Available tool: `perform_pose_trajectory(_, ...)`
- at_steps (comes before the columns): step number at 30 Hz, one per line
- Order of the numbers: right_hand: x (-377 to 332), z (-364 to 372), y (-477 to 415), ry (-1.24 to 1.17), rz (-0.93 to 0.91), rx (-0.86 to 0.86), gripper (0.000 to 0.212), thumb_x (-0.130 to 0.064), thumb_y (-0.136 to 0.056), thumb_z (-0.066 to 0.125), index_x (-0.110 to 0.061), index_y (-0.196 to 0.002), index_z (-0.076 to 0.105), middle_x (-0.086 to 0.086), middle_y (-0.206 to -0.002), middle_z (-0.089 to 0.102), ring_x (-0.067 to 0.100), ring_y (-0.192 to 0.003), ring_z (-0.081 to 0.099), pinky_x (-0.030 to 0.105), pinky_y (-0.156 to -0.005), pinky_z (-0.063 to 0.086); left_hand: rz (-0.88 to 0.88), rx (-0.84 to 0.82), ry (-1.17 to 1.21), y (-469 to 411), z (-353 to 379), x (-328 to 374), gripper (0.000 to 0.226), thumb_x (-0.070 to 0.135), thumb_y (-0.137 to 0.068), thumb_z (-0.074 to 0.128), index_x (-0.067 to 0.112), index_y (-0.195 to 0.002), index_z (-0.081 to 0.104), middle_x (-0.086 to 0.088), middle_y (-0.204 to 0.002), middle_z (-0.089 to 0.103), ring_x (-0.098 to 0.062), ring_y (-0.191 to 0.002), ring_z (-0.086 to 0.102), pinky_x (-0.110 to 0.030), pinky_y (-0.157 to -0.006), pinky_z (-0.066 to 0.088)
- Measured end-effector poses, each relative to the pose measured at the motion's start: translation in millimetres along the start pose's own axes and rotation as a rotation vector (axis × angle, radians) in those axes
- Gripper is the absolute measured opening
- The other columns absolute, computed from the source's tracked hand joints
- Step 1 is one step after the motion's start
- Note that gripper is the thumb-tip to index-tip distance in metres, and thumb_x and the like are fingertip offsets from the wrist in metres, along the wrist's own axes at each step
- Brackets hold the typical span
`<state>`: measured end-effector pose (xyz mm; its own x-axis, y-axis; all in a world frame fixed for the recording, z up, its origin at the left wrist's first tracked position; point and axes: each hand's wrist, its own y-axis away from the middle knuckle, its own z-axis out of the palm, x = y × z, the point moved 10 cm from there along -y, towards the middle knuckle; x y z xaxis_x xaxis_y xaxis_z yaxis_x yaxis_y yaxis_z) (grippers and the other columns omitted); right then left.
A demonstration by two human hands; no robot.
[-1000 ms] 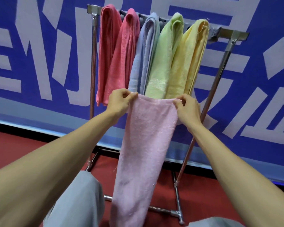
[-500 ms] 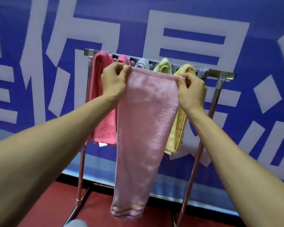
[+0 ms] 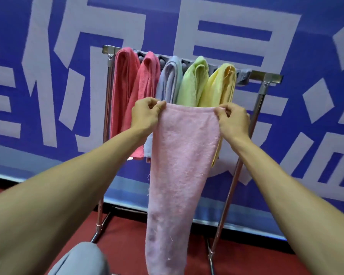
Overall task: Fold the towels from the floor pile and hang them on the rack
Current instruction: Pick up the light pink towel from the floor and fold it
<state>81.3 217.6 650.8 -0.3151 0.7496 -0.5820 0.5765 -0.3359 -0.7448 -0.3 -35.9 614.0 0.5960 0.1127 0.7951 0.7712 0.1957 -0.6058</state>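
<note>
Five towels [image 3: 193,82] hang on rack [image 3: 266,77]. Left hand [image 3: 147,114], right hand [image 3: 233,120]: my fingers pinch pink towel [image 3: 183,165] by its top corners, below and in front of rack's bar. Not yet hung.

I see the left hand [image 3: 145,114] and the right hand [image 3: 233,120] each pinching a top corner of the pale pink towel [image 3: 179,175], which hangs long in front of the metal rack [image 3: 266,77]; five folded towels [image 3: 191,82], pink to yellow, drape over its top bar against a blue banner [image 3: 316,56]
</note>
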Motion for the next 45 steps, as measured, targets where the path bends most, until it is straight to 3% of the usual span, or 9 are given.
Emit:
perform_pose_trajectory(5,55.1,28.1,54.1,0.081,0.118,-0.157,0.016,-0.02,-0.089,0.061,-0.011,-0.091,0.073,0.006,-0.091,0.072,0.021,-0.093,0.063,0.027,-0.078,0.043,-0.129,-0.177,-0.1,45.9,2.2,-71.5,0.02,0.026,-0.086,0.069,0.019,-0.067,0.066,0.003,-0.061,0.061,-0.013,-0.059,0.053,-0.035,-0.062,0.052)
perform_pose_trajectory(10,116.4,54.3,114.6,0.102,0.268,-0.298,0.017,-0.025,-0.086,0.065,-0.013,-0.092,0.076,0.003,-0.088,0.072,0.016,-0.087,0.062,0.027,-0.078,0.044,-0.312,-0.319,-0.042,102.9,10.1,-133.9,0.018,0.02,-0.087,0.069,0.006,-0.076,0.069,-0.007,-0.064,0.055,-0.011,-0.052,0.047,-0.02,-0.048,0.05)
perform_pose_trajectory(18,213.9,115.8,235.6,-0.323,0.81,-0.427,0.012,-0.009,-0.088,0.065,-0.006,-0.076,0.066,0.011,-0.074,0.061,0.014,-0.062,0.058,0.027,-0.056,0.057,-0.647,-0.394,0.091,186.6,24.0,-234.4,0.022,0.019,-0.089,0.066,0.005,-0.072,0.063,-0.008,-0.067,0.054,-0.011,-0.053,0.055,-0.021,-0.053,0.055)
perform_pose_trajectory(21,217.6,133.2,255.8,-0.378,0.892,-0.484,0.014,-0.004,-0.089,0.061,-0.006,-0.076,0.063,0.007,-0.066,0.058,0.008,-0.051,0.058,0.022,-0.047,0.055,-0.737,-0.421,0.108,208.4,31.5,-261.4,0.019,0.016,-0.089,0.064,0.002,-0.076,0.062,-0.006,-0.063,0.053,-0.01,-0.054,0.054,-0.019,-0.052,0.054)
perform_pose_trajectory(23,214.6,142.5,253.3,-0.366,0.876,-0.531,0.009,-0.003,-0.089,0.06,-0.004,-0.08,0.064,0.006,-0.065,0.058,0.009,-0.052,0.058,0.025,-0.053,0.059,-0.772,-0.447,0.123,215.0,41.2,-268.2,0.018,0.015,-0.09,0.063,0.002,-0.077,0.061,0.001,-0.054,0.057,-0.004,-0.047,0.055,-0.017,-0.05,0.052)
perform_pose_trajectory(29,223.6,158.6,248.3,-0.398,0.938,-0.541,0.01,-0.005,-0.089,0.06,-0.003,-0.08,0.064,0.011,-0.071,0.064,0.014,-0.059,0.065,0.029,-0.061,0.061,-0.747,-0.517,0.1,193.1,72.5,-270.3,0.019,0.019,-0.089,0.065,0.003,-0.079,0.061,-0.018,-0.083,0.056,-0.02,-0.068,0.058,-0.024,-0.057,0.057)
perform_pose_trajectory(35,233.2,170.6,250.0,-0.361,1.017,-0.512,0.017,-0.005,-0.084,0.066,0.01,-0.092,0.069,0.017,-0.08,0.066,0.022,-0.07,0.068,0.03,-0.064,0.061,-0.772,-0.55,0.111,206.4,85.8,-272.1,0.016,0.018,-0.085,0.069,0.005,-0.077,0.065,-0.011,-0.073,0.065,-0.017,-0.064,0.061,-0.021,-0.053,0.053)
perform_pose_trajectory(39,225.2,173.6,255.3,-0.451,1.049,-0.508,0.015,-0.001,-0.084,0.064,0.012,-0.092,0.068,0.02,-0.082,0.068,0.021,-0.065,0.07,0.029,-0.06,0.061,-0.762,-0.549,0.107,216.1,90.7,-265.9,0.016,0.018,-0.082,0.072,0.003,-0.079,0.07,-0.015,-0.078,0.068,-0.019,-0.068,0.061,-0.034,-0.072,0.057)
perform_pose_trajectory(45,219.8,164.9,260.2,-0.511,1.065,-0.535,0.02,-0.013,-0.087,0.068,0.007,-0.089,0.069,0.017,-0.075,0.071,0.023,-0.064,0.071,0.031,-0.062,0.061,-0.627,-0.648,0.034,220.9,88.4,-249.2,0.015,0.003,-0.073,0.079,0.008,-0.087,0.075,-0.008,-0.08,0.075,-0.01,-0.069,0.067,-0.02,-0.072,0.056)
